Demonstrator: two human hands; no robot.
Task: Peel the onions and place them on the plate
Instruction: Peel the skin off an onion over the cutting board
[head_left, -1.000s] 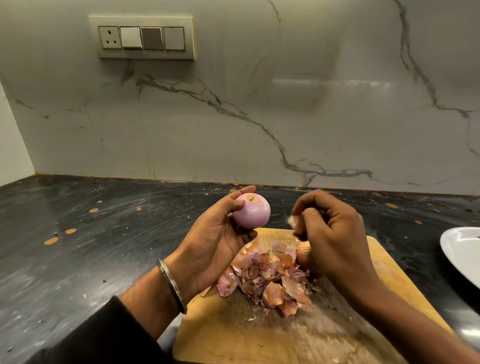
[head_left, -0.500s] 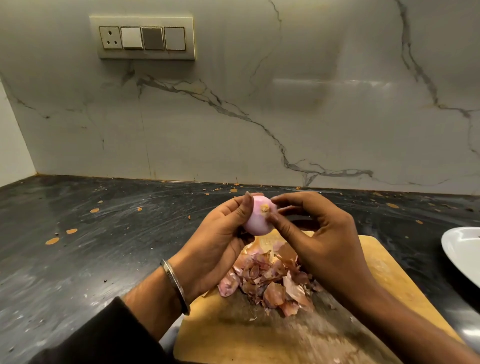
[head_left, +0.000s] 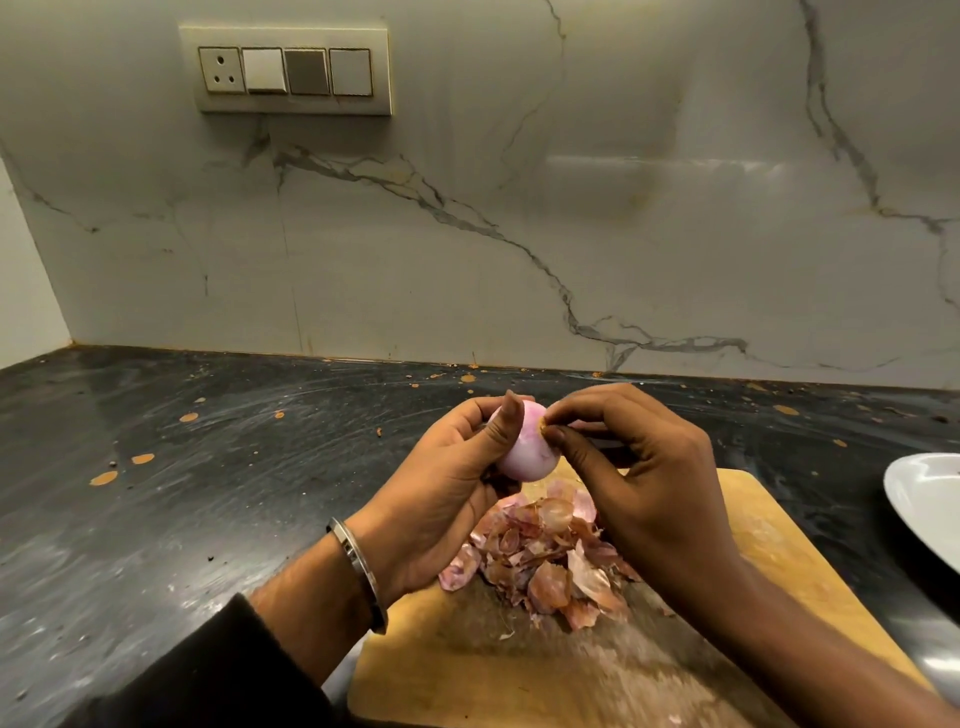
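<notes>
- onion (head_left: 524, 452) up in the air over the board (head_left: 779, 561), nearly bare, pale pink and smooth
- left hand (head_left: 441, 499) cups it, thumb over the front, fingers curled round the back, firm hold
- right hand (head_left: 644, 467) pinching at a brown nub on the onion's top right, thumb + forefinger tight on it, other fingers loosely curled
- looks like the last scrap of skin or the root end, can't tell which, too small
- step in hand, i'd say: final clean-up of this onion, peel almost done
- peels (head_left: 545, 561) heaped on the board right below the hands, papery pink and brown bits
- plate (head_left: 919, 499) at far right on the counter (head_left: 208, 493), well apart from the hands, only its left part in view, no onion on the part that shows
- next move prob needs a sharp tug w/ the right to tear the nub off while the left keeps the onion from turning
- then drop the scrap on the heap and carry the onion right to the plate
- risk: slick peeled surface, could slip from the left if the pull is too hard
- bangle (head_left: 358, 571) on the left wrist, switches (head_left: 291, 70) up on the wall
</notes>
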